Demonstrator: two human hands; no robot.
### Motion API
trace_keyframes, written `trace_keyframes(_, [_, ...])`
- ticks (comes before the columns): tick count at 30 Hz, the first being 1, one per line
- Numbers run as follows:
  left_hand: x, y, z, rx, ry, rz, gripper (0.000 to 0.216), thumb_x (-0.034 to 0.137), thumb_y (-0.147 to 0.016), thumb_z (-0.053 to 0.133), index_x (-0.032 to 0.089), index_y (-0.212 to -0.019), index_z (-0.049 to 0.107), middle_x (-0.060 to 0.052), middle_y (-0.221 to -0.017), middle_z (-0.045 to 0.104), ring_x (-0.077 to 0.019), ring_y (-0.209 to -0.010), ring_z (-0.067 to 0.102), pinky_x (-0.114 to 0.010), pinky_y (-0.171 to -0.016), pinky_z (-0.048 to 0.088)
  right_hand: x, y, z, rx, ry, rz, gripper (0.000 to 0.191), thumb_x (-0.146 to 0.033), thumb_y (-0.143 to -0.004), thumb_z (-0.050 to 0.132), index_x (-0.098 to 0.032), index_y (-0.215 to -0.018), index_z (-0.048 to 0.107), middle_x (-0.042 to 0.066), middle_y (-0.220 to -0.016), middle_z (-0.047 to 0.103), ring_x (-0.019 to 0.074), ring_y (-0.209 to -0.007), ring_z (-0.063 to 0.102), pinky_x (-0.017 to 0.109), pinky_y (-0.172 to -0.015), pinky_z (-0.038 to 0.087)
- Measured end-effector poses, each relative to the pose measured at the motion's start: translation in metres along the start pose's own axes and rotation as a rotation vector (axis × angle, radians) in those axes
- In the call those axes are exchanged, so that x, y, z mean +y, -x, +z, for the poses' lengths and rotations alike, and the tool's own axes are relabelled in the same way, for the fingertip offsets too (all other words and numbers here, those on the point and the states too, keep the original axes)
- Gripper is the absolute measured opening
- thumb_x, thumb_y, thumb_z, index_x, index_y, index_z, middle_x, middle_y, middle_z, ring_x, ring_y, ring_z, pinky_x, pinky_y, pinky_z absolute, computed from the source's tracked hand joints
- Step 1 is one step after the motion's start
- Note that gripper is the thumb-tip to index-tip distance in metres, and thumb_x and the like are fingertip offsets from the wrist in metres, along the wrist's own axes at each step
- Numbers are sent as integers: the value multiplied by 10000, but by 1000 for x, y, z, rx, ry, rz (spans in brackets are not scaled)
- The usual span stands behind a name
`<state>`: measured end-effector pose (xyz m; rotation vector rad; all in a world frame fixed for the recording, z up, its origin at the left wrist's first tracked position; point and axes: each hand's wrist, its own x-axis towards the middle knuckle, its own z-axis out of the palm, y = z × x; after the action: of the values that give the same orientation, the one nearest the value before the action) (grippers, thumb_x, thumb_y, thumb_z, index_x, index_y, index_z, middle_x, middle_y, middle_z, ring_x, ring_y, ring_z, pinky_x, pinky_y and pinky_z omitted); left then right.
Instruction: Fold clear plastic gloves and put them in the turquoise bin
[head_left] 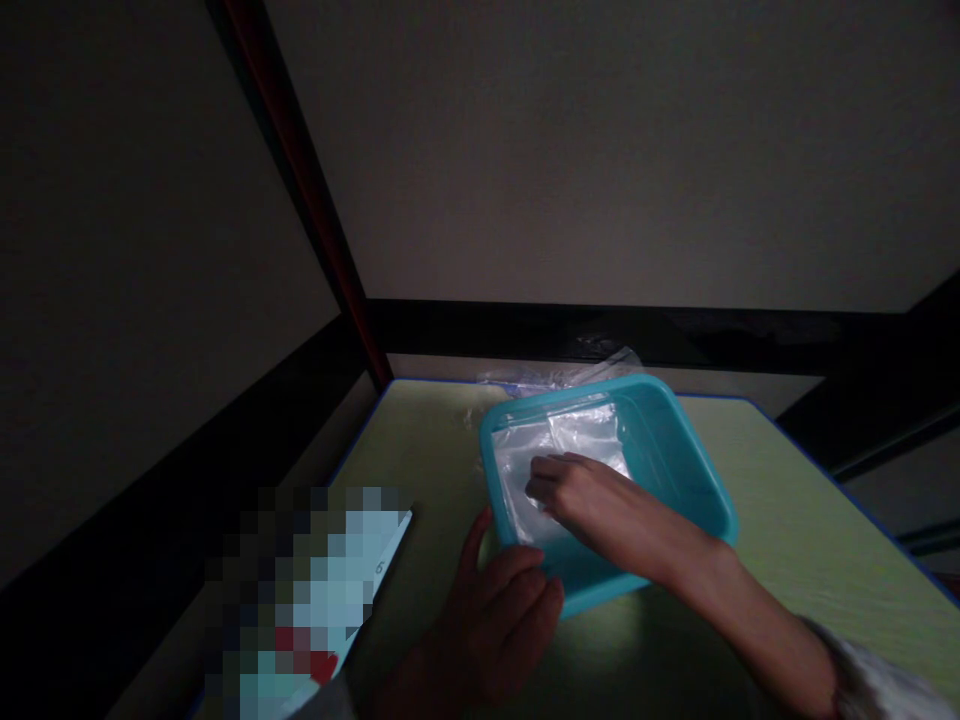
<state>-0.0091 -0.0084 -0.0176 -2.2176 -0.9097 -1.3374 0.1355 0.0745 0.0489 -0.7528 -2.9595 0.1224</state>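
Plastic film [589, 430], clear and creased, lies spread inside the teal basin [679, 455]; we judge it light, limp, slippery, best pinched at a free edge. Its edges roughly follow the basin's sides; long axis we cannot tell. Right hand [574, 492] curls over it, pinch hidden. Left hand [506, 610] grasps the basin's near-left corner, over a table [795, 490].

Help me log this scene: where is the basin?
In the head view, the basin is right of centre on the table, the left hand at its near left corner and the right hand reaching into it.
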Motion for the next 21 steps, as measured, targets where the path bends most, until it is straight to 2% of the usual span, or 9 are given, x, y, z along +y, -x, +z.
trace_keyframes(5, [0, -1, -3, -36, -11, 14, 238, 62, -882, 400, 119, -776, 606, 8, -658, 637, -103, -795, 608, -408, -1090, 266, -2, 0, -2, -107, -130, 103, 145, -99, -850, 495, -114, -918, 622, 101, -959, 600, 203, -806, 606, 290, -655, 442])
trace_keyframes(8, [-1, 1, -2, -20, -1, 8, 209, 67, -878, 421, 114, -783, 601, 5, -667, 640, -107, -800, 612, -424, -1089, 268, -1, 2, -5, -168, -268, 79, 221, -76, -869, 437, -136, -959, 630, 98, -988, 592, 188, -837, 610, 286, -702, 454])
trace_keyframes(12, [0, 4, 1, -17, 3, -2, 210, 67, -880, 422, 121, -784, 601, 12, -658, 635, -105, -793, 611, -431, -1088, 267, 2, 7, -8, -182, -401, 26, 294, -40, -862, 399, -157, -993, 635, 96, -1024, 584, 175, -906, 589, 284, -779, 450])
trace_keyframes(16, [0, 3, 1, -5, 11, -3, 222, 61, -879, 416, 119, -777, 605, 9, -663, 634, -106, -796, 609, -422, -1090, 265, 3, 10, -10, -214, -473, 1, 329, 3, -834, 406, -145, -1004, 646, 105, -1052, 592, 186, -1030, 535, 282, -850, 426])
trace_keyframes(21, [-1, 3, 0, -31, 22, 8, 220, 66, -882, 414, 115, -781, 604, 5, -663, 630, -110, -822, 601, -420, -1085, 274, 2, 9, -10, -255, -488, 12, 371, 28, -819, 402, -171, -1002, 656, 91, -1081, 582, 169, -1023, 527, 278, -865, 417])
